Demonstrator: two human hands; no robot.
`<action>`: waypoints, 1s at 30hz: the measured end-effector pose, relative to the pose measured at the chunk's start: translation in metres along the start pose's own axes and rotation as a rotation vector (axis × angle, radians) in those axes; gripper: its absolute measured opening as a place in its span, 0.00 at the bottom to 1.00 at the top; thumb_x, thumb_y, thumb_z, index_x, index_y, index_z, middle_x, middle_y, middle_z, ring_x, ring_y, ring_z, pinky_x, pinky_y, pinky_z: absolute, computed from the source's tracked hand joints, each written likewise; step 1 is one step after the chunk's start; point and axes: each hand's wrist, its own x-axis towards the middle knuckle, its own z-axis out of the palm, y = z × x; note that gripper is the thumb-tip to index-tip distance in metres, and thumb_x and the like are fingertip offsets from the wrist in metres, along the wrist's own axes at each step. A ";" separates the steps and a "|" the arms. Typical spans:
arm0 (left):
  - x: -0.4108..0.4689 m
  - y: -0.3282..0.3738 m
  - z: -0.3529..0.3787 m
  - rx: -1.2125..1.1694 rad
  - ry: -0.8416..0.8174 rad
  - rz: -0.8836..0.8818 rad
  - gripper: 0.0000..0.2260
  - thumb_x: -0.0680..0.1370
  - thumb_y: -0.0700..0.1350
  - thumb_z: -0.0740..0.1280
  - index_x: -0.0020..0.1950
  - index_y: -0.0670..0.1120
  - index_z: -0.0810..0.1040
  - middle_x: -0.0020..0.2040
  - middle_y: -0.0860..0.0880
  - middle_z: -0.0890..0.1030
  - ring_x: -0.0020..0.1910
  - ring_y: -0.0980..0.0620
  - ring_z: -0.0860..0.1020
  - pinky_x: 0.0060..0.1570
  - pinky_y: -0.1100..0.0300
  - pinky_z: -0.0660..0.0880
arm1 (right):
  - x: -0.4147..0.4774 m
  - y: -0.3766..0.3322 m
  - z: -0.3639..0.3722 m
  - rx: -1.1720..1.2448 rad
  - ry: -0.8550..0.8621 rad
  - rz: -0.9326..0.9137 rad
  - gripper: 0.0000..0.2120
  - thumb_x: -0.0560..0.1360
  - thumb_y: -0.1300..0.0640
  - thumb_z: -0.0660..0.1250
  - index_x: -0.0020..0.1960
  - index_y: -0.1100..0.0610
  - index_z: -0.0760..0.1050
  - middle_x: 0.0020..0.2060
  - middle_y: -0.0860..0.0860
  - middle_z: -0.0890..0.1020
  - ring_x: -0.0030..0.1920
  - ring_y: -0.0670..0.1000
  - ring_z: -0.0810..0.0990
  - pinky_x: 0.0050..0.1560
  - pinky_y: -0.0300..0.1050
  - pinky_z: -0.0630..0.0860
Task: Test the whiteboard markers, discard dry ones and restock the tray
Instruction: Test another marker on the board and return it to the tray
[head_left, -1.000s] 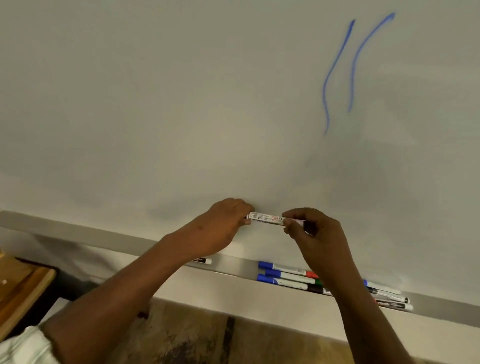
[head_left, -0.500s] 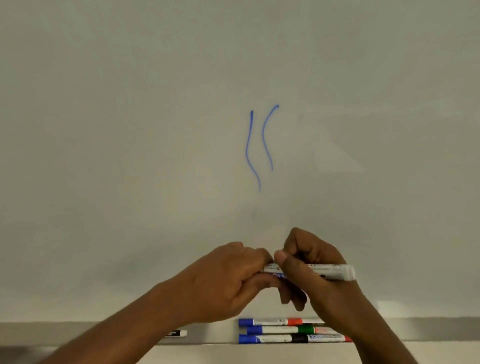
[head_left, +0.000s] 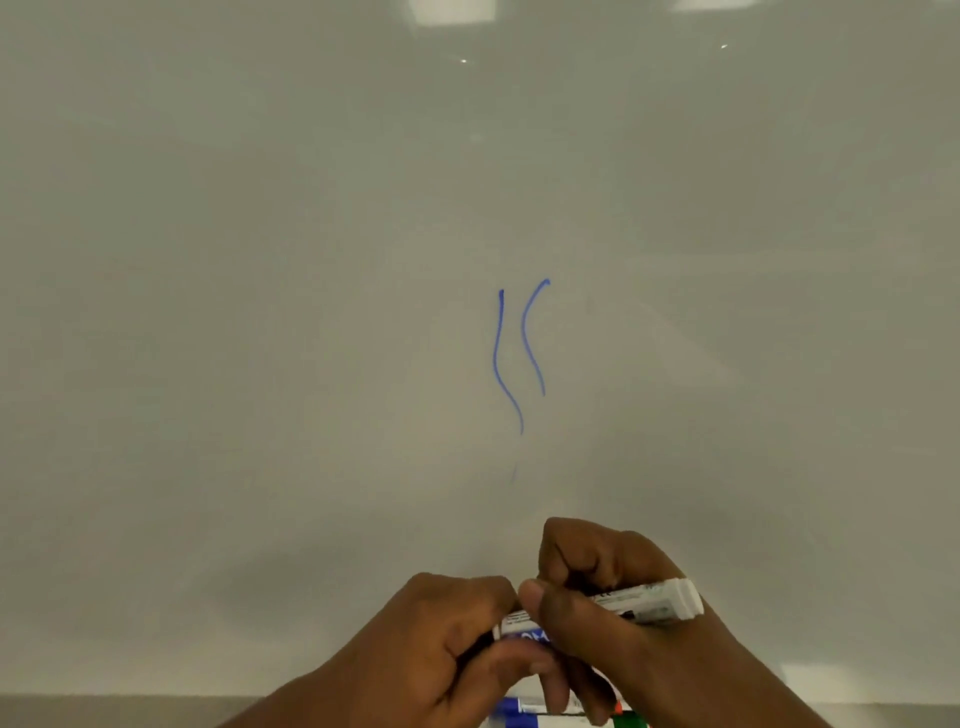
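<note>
Marker (head_left: 644, 605) gripped between left hand (head_left: 452, 639) and right hand (head_left: 613, 618).

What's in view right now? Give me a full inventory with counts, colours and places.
whiteboard: one, white, fills the view
wavy lines: two, blue, drawn mid-board
marker: one, white barrel, gripped by both hands near the bottom of the board
tray markers: at least two, blue and green parts showing, bottom edge, mostly hidden
left hand: one, closed on the marker's left end
right hand: one, closed on the marker's barrel
</note>
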 end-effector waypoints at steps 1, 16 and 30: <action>-0.001 0.003 0.000 -0.045 0.003 -0.012 0.15 0.79 0.59 0.59 0.44 0.52 0.79 0.41 0.52 0.83 0.42 0.50 0.82 0.44 0.49 0.77 | 0.000 -0.001 0.001 -0.008 0.007 -0.006 0.13 0.72 0.55 0.64 0.29 0.50 0.67 0.23 0.43 0.71 0.25 0.41 0.69 0.29 0.32 0.65; -0.013 -0.025 -0.046 0.185 0.327 -0.108 0.27 0.58 0.68 0.74 0.34 0.50 0.66 0.27 0.56 0.64 0.27 0.59 0.60 0.27 0.67 0.60 | -0.010 -0.024 -0.053 0.246 0.342 -0.289 0.19 0.67 0.40 0.72 0.33 0.54 0.72 0.23 0.57 0.80 0.19 0.55 0.75 0.24 0.35 0.71; 0.125 -0.030 -0.154 1.046 0.734 0.533 0.06 0.77 0.35 0.56 0.52 0.42 0.68 0.41 0.36 0.77 0.42 0.47 0.69 0.44 0.52 0.66 | 0.083 0.026 -0.054 -0.573 0.707 -0.610 0.06 0.71 0.62 0.73 0.45 0.63 0.79 0.34 0.54 0.81 0.34 0.47 0.77 0.38 0.35 0.73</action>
